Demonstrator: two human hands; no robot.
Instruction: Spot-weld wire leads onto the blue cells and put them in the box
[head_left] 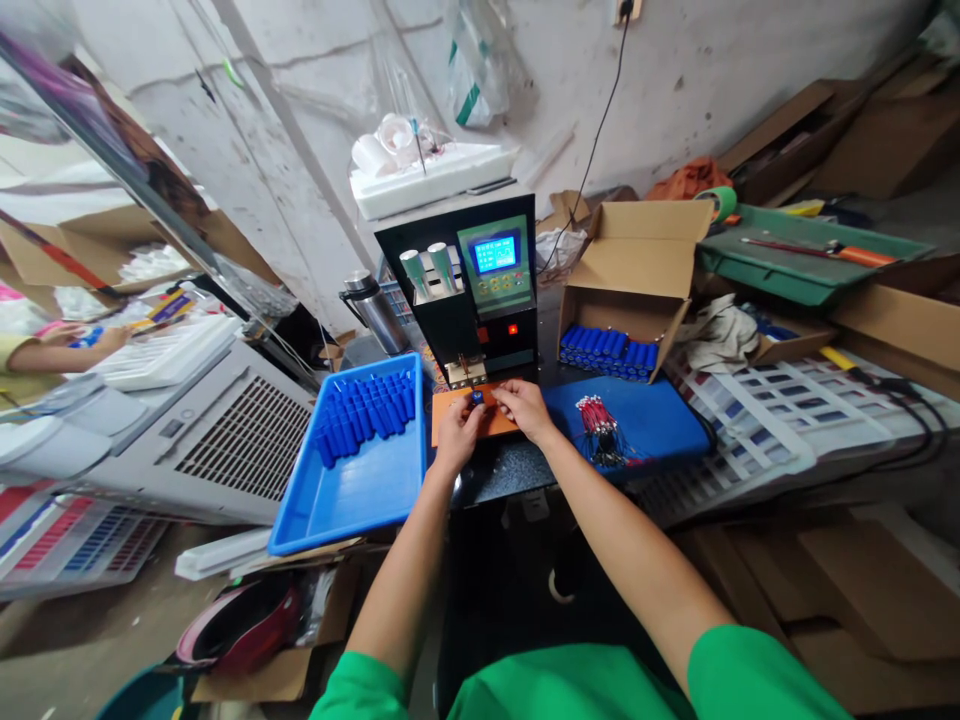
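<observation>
A small blue piece (pixel 478 397) sits just below the middle of the frame, over an orange board (pixel 444 408) at the foot of a black machine (pixel 517 350). It looks short and dark blue, of much the same colour as the blue cylinders (pixel 367 415) in the blue tray (pixel 360 505) at centre left; at this size its end and any markings are too small to make out. The left hand (pixel 459 432) has its thumb and fingers closed around the piece from the lower left, with little gap between them. The right hand (pixel 523 408) comes in from the lower right, its thumb and forefinger drawn near each other just beside the piece; whether they pinch something thin or touch the piece, I cannot tell. Above the hands, the machine's screen (pixel 495 254) glows blue and a red light (pixel 513 329) shines below it. Right of centre, a bundle of red and black wires (pixel 598 425) lies on a blue pad (pixel 664 415), and an open carton (pixel 637 255) behind it holds more blue cells (pixel 607 350). At the far left edge, another person's forearm (pixel 64 353) reaches into view
</observation>
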